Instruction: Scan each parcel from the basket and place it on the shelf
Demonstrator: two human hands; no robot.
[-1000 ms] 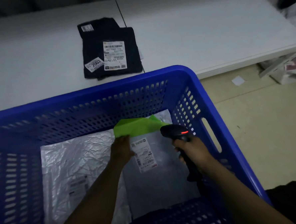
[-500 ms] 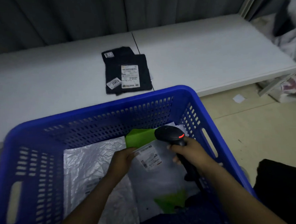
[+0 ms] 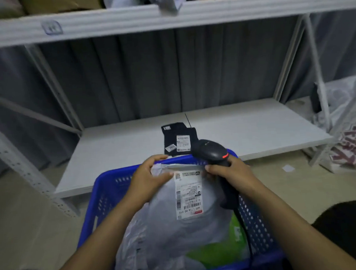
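Two hands held one soft grey plastic parcel point(image 3: 174, 229) upright over the blue perforated plastic basket point(image 3: 105, 193). The left hand point(image 3: 148, 178) pinched its top left corner. The right hand point(image 3: 231, 171) gripped the black handheld scanner point(image 3: 212, 151), red light lit, beside the top right corner. One white shipping label point(image 3: 188, 194) with a barcode faced up, its print too blurred to read. In the basket lay one crinkled silver bag point(image 3: 134, 248) and one green bag point(image 3: 217, 251). Beyond, one black parcel point(image 3: 178, 139) bearing three white labels lay on the white lower shelf point(image 3: 255, 126).

basket point(image 3: 105, 193) x1 | scanner point(image 3: 211, 151) x1 | grey parcel point(image 3: 167, 208) x1 | green parcel point(image 3: 217, 254) x1 | clear parcel point(image 3: 134, 252) x1 | black parcel point(image 3: 170, 137) x1-2
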